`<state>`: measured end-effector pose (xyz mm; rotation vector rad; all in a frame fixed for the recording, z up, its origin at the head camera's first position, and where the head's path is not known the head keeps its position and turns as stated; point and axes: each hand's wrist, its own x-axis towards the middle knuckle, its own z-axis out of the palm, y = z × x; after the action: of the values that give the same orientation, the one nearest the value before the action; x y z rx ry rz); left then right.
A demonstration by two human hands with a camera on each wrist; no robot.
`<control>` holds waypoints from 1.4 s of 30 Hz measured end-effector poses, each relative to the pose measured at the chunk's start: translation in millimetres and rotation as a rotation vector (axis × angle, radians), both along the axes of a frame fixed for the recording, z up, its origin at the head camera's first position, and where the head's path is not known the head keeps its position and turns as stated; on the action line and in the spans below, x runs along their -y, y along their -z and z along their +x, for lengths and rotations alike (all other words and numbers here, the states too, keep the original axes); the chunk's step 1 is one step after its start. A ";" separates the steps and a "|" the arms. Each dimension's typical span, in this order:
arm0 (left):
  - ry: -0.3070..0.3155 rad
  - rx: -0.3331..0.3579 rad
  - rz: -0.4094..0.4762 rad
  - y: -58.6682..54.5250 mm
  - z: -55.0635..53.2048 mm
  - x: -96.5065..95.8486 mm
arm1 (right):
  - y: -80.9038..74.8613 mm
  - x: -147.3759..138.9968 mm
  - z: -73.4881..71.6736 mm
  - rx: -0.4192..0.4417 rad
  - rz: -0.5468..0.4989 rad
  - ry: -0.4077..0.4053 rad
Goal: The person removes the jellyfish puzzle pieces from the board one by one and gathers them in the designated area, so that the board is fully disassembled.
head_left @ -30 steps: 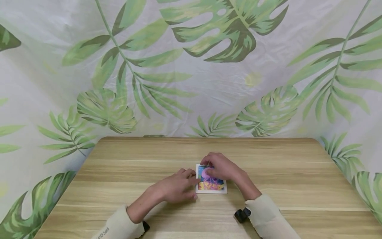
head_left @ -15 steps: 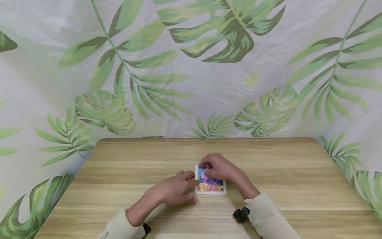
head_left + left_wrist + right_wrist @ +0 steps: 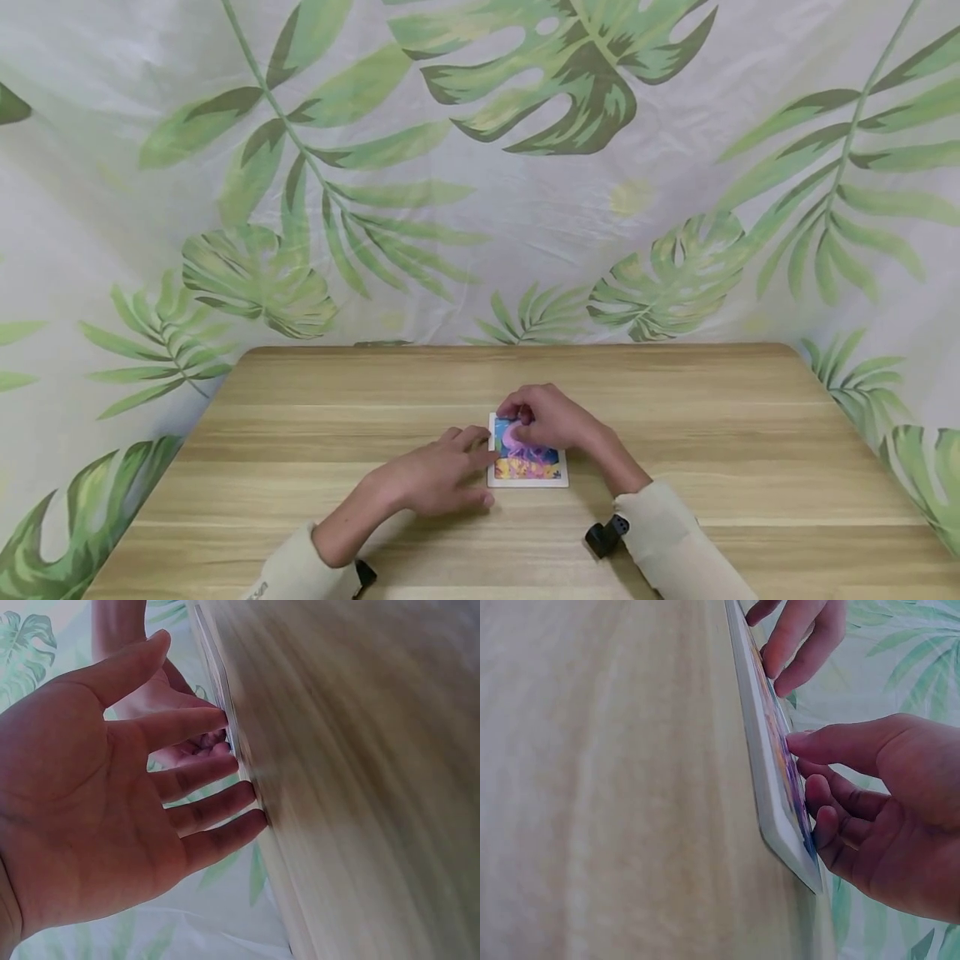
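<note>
A thin, square, white-bordered picture board (image 3: 525, 482) lies flat on the wooden table, showing a pink, tentacled creature over yellow and pink shapes. My left hand (image 3: 442, 475) is at its left edge, fingers extended and fingertips down at the edge; the left wrist view shows the palm and straight fingers of this left hand (image 3: 97, 802). Over the upper right of the board is my right hand (image 3: 555, 417). In the right wrist view, the thumb of the right hand (image 3: 907, 802) touches the picture, with the other fingers bent against it. Whether they pinch anything is unclear.
The wooden table (image 3: 337, 425) extends around the board on all sides. Behind it hangs a pale cloth (image 3: 540, 225) printed with green leaves. A small black device (image 3: 606, 536) sits at the right sleeve's cuff.
Both hands keep nearly the same places on the board. The whole head view has shifted slightly, and the right fingers sit a little closer to the board's upper left corner.
</note>
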<state>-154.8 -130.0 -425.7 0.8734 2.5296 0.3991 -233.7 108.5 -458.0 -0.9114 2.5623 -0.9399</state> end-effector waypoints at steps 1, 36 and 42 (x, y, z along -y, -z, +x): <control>0.005 0.003 0.003 0.3 -1.4 1.1 | -0.3 0.5 0.0 0.004 0.003 -0.007; 0.035 -0.001 0.044 1.7 -8.8 3.1 | 0.7 2.1 -0.1 0.048 0.036 0.008; 0.032 -0.003 0.052 0.1 -6.4 2.3 | 1.3 0.6 1.3 0.017 0.022 0.010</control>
<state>-161.2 -132.3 -425.8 0.9337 2.5142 0.4561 -232.5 108.0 -459.4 -0.8820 2.5606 -0.9165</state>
